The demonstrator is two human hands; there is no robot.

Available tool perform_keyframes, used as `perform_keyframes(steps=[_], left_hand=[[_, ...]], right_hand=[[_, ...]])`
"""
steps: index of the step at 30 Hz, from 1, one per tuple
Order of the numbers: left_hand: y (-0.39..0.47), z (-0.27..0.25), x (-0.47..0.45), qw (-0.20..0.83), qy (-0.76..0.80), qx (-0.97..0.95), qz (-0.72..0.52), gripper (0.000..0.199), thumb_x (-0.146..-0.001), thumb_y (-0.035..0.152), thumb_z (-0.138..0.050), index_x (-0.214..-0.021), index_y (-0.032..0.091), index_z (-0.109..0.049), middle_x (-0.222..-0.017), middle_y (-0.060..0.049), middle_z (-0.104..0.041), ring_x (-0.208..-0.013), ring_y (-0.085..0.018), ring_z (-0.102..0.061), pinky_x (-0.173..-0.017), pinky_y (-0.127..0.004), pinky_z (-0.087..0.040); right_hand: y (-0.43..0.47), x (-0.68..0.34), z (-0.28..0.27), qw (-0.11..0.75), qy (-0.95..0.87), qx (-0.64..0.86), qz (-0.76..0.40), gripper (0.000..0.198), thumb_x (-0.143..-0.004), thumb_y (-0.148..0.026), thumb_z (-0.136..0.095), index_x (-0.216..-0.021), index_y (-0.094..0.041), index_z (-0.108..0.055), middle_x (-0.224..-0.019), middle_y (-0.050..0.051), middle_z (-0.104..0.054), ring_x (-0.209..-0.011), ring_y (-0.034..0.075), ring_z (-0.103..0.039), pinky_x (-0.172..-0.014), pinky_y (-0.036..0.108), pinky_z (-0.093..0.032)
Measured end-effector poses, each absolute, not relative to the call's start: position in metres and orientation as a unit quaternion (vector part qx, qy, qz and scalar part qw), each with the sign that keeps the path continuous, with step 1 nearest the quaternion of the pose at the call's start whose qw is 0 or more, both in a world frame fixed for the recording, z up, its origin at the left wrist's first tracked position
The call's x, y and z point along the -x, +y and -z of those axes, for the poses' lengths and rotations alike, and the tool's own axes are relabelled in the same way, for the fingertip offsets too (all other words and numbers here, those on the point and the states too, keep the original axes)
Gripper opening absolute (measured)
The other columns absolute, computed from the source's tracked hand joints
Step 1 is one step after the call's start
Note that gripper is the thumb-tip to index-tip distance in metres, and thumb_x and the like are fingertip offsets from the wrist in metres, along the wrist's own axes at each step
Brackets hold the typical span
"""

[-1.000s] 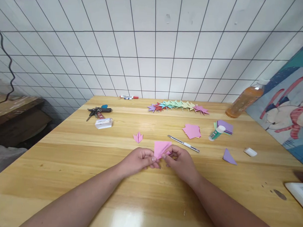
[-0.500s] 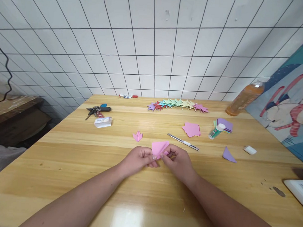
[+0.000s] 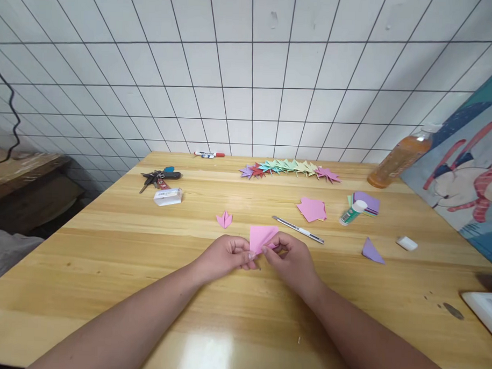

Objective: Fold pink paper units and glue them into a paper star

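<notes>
Between my two hands is a pink sheet of paper (image 3: 260, 236), with a fold showing on its right side. My left hand (image 3: 229, 254) pinches its lower left edge between thumb and fingers. On the right, my right hand (image 3: 290, 256) pinches the folded part; its fingertips partly hide the paper. A small folded pink paper piece (image 3: 224, 220) with pointed tips lies just beyond my left hand. Beyond my right hand a utility knife (image 3: 298, 230) lies at a slant, and pink paper pieces (image 3: 312, 209) are stacked behind it.
At the back stands a row of colourful folded papers (image 3: 289, 167), with a marker (image 3: 209, 154) left of it. Keys (image 3: 161, 176) and a small white box (image 3: 168, 197) lie left. Rightward are a glue stick (image 3: 353, 213), purple paper triangle (image 3: 373, 251), eraser (image 3: 407, 243) and bottle (image 3: 400, 157).
Both hands keep their pinch on the pink paper. The paper's right side has shifted slightly under my right fingers, and the view has tilted a little.
</notes>
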State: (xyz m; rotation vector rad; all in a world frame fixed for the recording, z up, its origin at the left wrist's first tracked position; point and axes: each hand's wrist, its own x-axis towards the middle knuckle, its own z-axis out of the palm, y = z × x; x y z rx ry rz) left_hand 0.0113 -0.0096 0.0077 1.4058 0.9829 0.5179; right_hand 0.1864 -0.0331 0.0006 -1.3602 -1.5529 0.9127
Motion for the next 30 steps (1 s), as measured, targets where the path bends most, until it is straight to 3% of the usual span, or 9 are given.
perform_keyframes(steps=[8, 13, 16, 18, 21, 23, 26, 30], left_hand=[[-0.0119, -0.0080, -0.0099, 0.632, 0.391, -0.626, -0.237, 0.034, -0.074, 0.043, -0.061, -0.089, 0.013, -0.064, -0.080, -0.008, -0.070, -0.071, -0.015, -0.062, -0.067, -0.023, -0.045], [-0.0124, -0.0041, -0.0144, 0.598, 0.431, -0.630, -0.243, 0.031, -0.074, 0.042, -0.061, -0.076, 0.012, -0.066, -0.071, -0.007, -0.069, -0.064, -0.014, -0.061, -0.061, -0.022, -0.044], [-0.0139, -0.0047, -0.0170, 0.582, 0.445, -0.633, -0.250, 0.033, -0.074, 0.044, -0.059, -0.075, 0.012, -0.066, -0.070, -0.008, -0.069, -0.059, -0.014, -0.059, -0.058, -0.023, -0.043], [-0.0149, -0.0059, -0.0176, 0.581, 0.444, -0.633, -0.255, 0.034, -0.075, 0.045, -0.058, -0.076, 0.011, -0.066, -0.069, -0.008, -0.069, -0.058, -0.014, -0.059, -0.058, -0.023, -0.044], [-0.0160, -0.0068, -0.0176, 0.587, 0.436, -0.630, -0.260, 0.033, -0.076, 0.044, -0.058, -0.077, 0.011, -0.066, -0.067, -0.007, -0.068, -0.058, -0.013, -0.059, -0.059, -0.023, -0.045], [-0.0162, -0.0063, -0.0179, 0.586, 0.438, -0.629, -0.262, 0.032, -0.076, 0.042, -0.058, -0.076, 0.011, -0.065, -0.066, -0.007, -0.067, -0.058, -0.013, -0.059, -0.058, -0.023, -0.045], [-0.0163, -0.0044, -0.0189, 0.573, 0.452, -0.633, -0.260, 0.031, -0.076, 0.041, -0.058, -0.074, 0.011, -0.064, -0.066, -0.007, -0.066, -0.058, -0.013, -0.058, -0.058, -0.023, -0.045], [-0.0169, -0.0017, -0.0181, 0.544, 0.465, -0.648, -0.260, 0.033, -0.076, 0.042, -0.057, -0.078, 0.010, -0.064, -0.067, -0.006, -0.066, -0.060, -0.013, -0.058, -0.056, -0.022, -0.042]], right_hand=[[-0.0338, -0.1859, 0.0002, 0.420, -0.637, 0.517, -0.388, 0.012, -0.072, -0.026, -0.056, -0.064, -0.018, -0.052, -0.064, 0.000, -0.058, -0.056, 0.011, -0.053, -0.049, 0.019, -0.040], [-0.0347, -0.1839, 0.0019, 0.417, -0.646, 0.522, -0.370, 0.009, -0.072, -0.024, -0.055, -0.066, -0.018, -0.053, -0.063, -0.001, -0.056, -0.055, 0.010, -0.049, -0.048, 0.019, -0.038], [-0.0352, -0.1828, 0.0015, 0.434, -0.619, 0.527, -0.388, 0.008, -0.073, -0.024, -0.056, -0.078, -0.019, -0.053, -0.062, -0.003, -0.054, -0.054, 0.009, -0.049, -0.046, 0.018, -0.037], [-0.0352, -0.1825, -0.0002, 0.451, -0.589, 0.524, -0.417, 0.030, -0.071, -0.024, -0.058, -0.100, -0.021, -0.050, -0.064, -0.004, -0.055, -0.054, 0.010, -0.051, -0.049, 0.019, -0.040], [-0.0339, -0.1828, -0.0030, 0.450, -0.528, 0.512, -0.507, 0.065, -0.068, -0.025, -0.062, -0.126, -0.023, -0.031, -0.073, -0.003, -0.059, -0.057, 0.011, -0.054, -0.051, 0.022, -0.047], [-0.0323, -0.1837, -0.0038, 0.418, -0.501, 0.507, -0.563, 0.059, -0.067, -0.028, -0.063, -0.121, -0.020, -0.041, -0.076, 0.000, -0.060, -0.058, 0.011, -0.055, -0.050, 0.023, -0.048], [-0.0302, -0.1857, -0.0032, 0.388, -0.501, 0.504, -0.587, 0.027, -0.068, -0.032, -0.063, -0.089, -0.015, -0.061, -0.066, 0.000, -0.059, -0.054, 0.010, -0.054, -0.050, 0.022, -0.048], [-0.0297, -0.1871, -0.0029, 0.400, -0.493, 0.504, -0.586, 0.023, -0.066, -0.033, -0.067, -0.079, -0.015, -0.064, -0.065, 0.000, -0.062, -0.052, 0.009, -0.053, -0.050, 0.022, -0.047]])
